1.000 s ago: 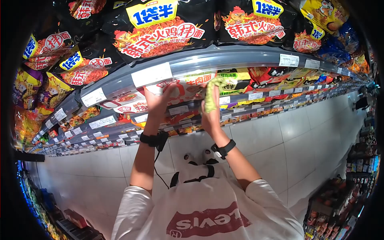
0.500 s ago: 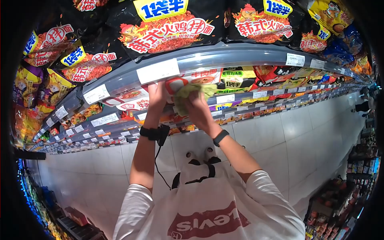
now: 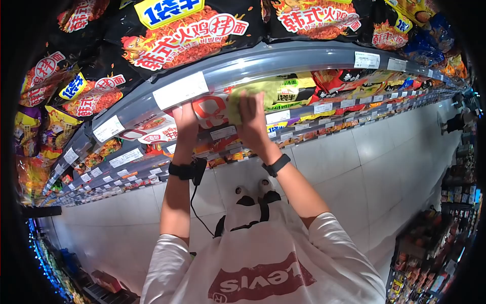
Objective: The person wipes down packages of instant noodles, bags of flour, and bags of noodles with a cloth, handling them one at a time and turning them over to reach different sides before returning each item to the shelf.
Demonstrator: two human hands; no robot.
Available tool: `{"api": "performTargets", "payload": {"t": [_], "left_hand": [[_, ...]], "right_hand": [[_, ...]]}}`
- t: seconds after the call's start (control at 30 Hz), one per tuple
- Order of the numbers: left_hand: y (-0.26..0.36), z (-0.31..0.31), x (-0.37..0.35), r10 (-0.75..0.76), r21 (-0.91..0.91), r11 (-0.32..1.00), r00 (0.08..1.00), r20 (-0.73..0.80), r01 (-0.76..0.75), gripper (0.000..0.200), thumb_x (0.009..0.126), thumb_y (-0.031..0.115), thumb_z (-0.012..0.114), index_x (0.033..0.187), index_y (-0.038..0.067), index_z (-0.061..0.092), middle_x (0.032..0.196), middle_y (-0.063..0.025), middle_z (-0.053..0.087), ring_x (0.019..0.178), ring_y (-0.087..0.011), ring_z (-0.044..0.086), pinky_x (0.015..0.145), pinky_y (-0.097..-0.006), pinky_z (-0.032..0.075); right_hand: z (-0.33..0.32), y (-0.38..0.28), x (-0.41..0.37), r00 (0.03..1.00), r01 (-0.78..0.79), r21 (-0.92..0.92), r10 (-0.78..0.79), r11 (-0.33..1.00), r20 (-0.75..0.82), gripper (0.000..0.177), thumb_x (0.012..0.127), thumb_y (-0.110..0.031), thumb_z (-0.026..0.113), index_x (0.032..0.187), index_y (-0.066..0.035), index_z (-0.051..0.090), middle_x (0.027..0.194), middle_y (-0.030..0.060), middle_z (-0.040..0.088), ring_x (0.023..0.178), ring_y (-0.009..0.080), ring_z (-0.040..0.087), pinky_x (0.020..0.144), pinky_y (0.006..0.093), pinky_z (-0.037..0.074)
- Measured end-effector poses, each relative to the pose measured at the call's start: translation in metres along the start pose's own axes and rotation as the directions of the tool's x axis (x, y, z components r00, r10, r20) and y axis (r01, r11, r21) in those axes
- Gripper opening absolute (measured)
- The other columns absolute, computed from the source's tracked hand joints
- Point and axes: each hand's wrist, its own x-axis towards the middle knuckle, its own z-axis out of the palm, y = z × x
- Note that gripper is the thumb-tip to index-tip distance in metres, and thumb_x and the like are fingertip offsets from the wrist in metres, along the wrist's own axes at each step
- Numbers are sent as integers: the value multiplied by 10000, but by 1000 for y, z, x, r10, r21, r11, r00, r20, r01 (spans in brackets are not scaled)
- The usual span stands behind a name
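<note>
A yellow-green cloth (image 3: 234, 107) is bunched under my right hand (image 3: 252, 119), its fingers curled over it at the shelf front. The cloth lies against the shelf area just below the grey upper shelf edge (image 3: 283, 60). My left hand (image 3: 186, 124) reaches up beneath the big white price label (image 3: 180, 90), its fingertips hidden by that edge. Between the two hands shows a red and white noodle packet (image 3: 209, 110). Close to the right of the cloth lies a green and black noodle packet (image 3: 296, 91).
Black noodle bags (image 3: 182, 35) fill the upper shelf. Lower shelf edges carry several price labels (image 3: 125, 157). White floor tiles (image 3: 329, 162) stretch behind me, with another display of goods (image 3: 425, 248) at the lower right. A cable (image 3: 197, 213) hangs from my left wrist.
The view has shifted, so the shelf sits a little further left and up. My right hand and the cloth have moved up relative to the shelf; my left hand stays under the label.
</note>
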Motion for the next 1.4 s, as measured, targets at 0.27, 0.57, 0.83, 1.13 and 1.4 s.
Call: {"api": "performTargets", "payload": {"t": [0.27,0.57,0.83,1.13,1.4], "left_hand": [[-63,-37,49,383,524,851,702,-600,-17,471,1107,321,467,1288,-87,619,1253,-221,662,1165,-277,601,1026,-434,458],[-66,-56,52,653,714,675,598,-464,-183,466,1107,320,467,1156,-106,648,1009,-159,724,906,-241,651,882,-410,513],[-67,33,7,785,789,562,462,-414,-248,545,1068,126,583,1508,-102,356,1478,-220,509,1311,-243,528,1118,-374,408],[-95,33,13,689,773,628,529,-496,-93,808,1064,206,618,1634,-103,137,1707,-270,212,1567,-305,243,1270,-388,187],[-91,10,-27,600,645,714,711,-367,-270,732,1030,85,579,1647,-42,207,1690,-252,269,1553,-318,311,1252,-386,258]], "right_hand": [[-4,31,30,839,-423,466,530,777,-123,232,972,20,516,1158,99,631,1137,288,614,1098,471,596,1071,511,459],[18,49,18,932,-356,345,304,869,196,381,951,-65,541,1284,119,542,1184,309,661,1230,494,564,1200,505,349],[-3,34,24,938,-148,453,271,879,-218,321,962,-42,529,1262,70,504,1301,297,504,1234,495,476,1090,527,394],[7,15,28,964,-112,341,186,933,-192,353,945,-21,516,1291,46,540,1472,285,497,1341,493,461,1136,579,362],[-2,23,12,955,-160,383,242,910,-174,397,1061,-73,473,1425,83,500,1499,287,476,1413,460,430,1205,518,317]]}}
